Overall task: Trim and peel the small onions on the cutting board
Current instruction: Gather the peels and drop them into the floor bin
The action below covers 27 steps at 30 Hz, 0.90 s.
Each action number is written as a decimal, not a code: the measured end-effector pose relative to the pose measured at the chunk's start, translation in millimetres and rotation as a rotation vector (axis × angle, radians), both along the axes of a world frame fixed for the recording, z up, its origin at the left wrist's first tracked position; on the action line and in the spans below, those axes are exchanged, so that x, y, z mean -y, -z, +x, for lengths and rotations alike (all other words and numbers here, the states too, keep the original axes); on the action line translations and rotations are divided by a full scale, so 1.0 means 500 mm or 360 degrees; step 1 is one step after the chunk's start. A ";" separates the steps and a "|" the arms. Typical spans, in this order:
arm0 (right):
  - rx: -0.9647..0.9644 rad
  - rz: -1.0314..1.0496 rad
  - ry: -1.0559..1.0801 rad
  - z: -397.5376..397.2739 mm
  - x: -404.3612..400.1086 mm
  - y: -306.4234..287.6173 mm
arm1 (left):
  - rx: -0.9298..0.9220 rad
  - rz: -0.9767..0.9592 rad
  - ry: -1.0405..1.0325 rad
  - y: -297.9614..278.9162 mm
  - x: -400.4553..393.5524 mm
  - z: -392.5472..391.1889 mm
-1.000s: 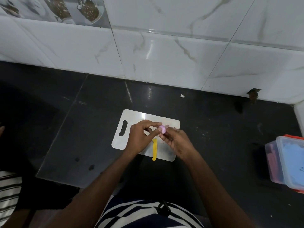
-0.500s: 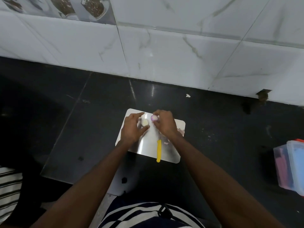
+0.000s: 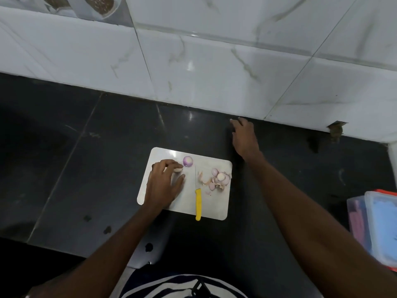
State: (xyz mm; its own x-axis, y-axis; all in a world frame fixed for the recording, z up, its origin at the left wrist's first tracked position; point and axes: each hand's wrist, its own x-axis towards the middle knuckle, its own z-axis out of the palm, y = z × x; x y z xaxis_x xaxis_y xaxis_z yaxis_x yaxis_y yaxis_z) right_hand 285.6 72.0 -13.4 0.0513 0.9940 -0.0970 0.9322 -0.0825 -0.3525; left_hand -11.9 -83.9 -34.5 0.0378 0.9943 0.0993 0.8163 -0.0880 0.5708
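Nearest the camera, a dark-and-white striped garment (image 3: 171, 284) fills the lower edge, and two bare forearms extend from it over a glossy black stone counter (image 3: 96, 147). At the right margin sits a translucent plastic container (image 3: 373, 224), rectangular with rounded corners and an orange-red rim. A white rectangular cutting board (image 3: 214, 203) with rounded corners lies flat on the counter. On it rests a knife (image 3: 198, 203) with a smooth yellow handle overhanging the near edge and a thin blade pointing away. The left hand (image 3: 162, 186) lies on the board's left part, fingers curled over a small pale peeled onion (image 3: 178, 169); the thumb is extended. Just beyond its fingertips sits a round purple onion (image 3: 188, 161) with a glossy skin and a pale cut face. Right of the blade is a loose heap of papery peels and trimmed ends (image 3: 218, 178), pink and cream. Farther off, the right hand (image 3: 243, 138) hovers low over the counter past the board's far right corner, fingers relaxed and spread, holding nothing. Behind stands a wall of white marble-veined glazed tiles (image 3: 214, 72).
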 end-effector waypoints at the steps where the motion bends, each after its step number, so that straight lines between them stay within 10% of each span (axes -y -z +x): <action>1: 0.0097 -0.0049 -0.0080 0.007 -0.007 0.004 | -0.0078 0.0045 -0.0037 -0.002 0.001 0.009; 7: 0.0378 0.0002 -0.0282 0.016 0.009 0.022 | -0.0172 0.0107 -0.0045 -0.019 -0.006 0.046; 14: -0.0440 0.0185 -0.0144 -0.015 0.176 -0.016 | -0.0011 -0.0093 0.0216 -0.006 -0.008 0.072; 27: -0.0152 -0.0274 -0.0392 -0.062 0.300 0.017 | -0.0132 -0.0539 0.0456 -0.003 -0.019 0.168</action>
State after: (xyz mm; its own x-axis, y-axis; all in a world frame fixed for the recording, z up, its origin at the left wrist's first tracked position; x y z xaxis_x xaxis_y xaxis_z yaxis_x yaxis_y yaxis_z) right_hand 254.8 -77.9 -21.9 -0.2062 0.9439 -0.2580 0.8950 0.0754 -0.4396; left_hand 72.0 -74.5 -32.8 0.3104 0.9186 -0.2446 0.8304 -0.1367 0.5402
